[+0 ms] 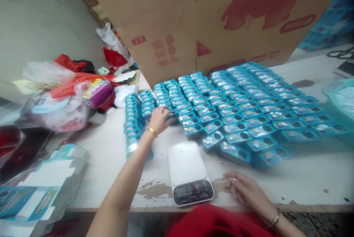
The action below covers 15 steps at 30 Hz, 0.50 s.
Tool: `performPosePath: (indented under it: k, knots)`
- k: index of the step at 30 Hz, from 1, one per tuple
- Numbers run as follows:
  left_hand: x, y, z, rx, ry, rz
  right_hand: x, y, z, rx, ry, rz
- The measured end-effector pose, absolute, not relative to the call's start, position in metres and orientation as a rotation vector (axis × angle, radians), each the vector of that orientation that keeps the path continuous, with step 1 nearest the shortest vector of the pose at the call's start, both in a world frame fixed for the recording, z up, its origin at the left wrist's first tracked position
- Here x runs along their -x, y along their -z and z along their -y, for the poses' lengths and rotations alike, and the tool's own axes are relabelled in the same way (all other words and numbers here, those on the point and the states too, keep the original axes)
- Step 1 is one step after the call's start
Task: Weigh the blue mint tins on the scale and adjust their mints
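My left hand [159, 119], with a gold bangle at the wrist, reaches into the front left of the blue cases. Its thumb and fingers are closed around the near end of a small blue case [173, 115], partly hidden by the hand. My right hand [245, 189] rests low near the table's front edge, fingers curled together. A small pale spot shows at its fingers; I cannot tell what it is. Between the hands lies a white kitchen scale [188, 163] with nothing on its plate. Rows of blue cases [235, 119] with round dark openings, several bearing white tablets, stand behind it.
A large cardboard box [171, 19] stands behind the rows. Flattened blue cartons [52, 178] and plastic bags [61, 108] are at left. A teal basin [329, 91] with white contents sits at right, with black scissors [340, 53] beyond. The table's front edge is close to me.
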State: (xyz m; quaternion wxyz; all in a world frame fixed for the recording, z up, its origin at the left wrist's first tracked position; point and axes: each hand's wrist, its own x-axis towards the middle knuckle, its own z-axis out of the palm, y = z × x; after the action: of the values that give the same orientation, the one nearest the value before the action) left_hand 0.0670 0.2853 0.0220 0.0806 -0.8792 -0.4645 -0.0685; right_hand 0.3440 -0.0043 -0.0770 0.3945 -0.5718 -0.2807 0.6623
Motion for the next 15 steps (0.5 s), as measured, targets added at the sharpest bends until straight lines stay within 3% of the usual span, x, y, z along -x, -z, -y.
performPosePath:
  k: [7,15]
  knots:
    - [-0.097,-0.014,-0.268,2.588,0.179,1.366,-0.345,0.075,0.005,1.429,-1.662,0.715]
    - [-0.076,-0.096,-0.171,2.715,0.034,1.374,-0.345,0.067,-0.001,1.41,-1.653,0.621]
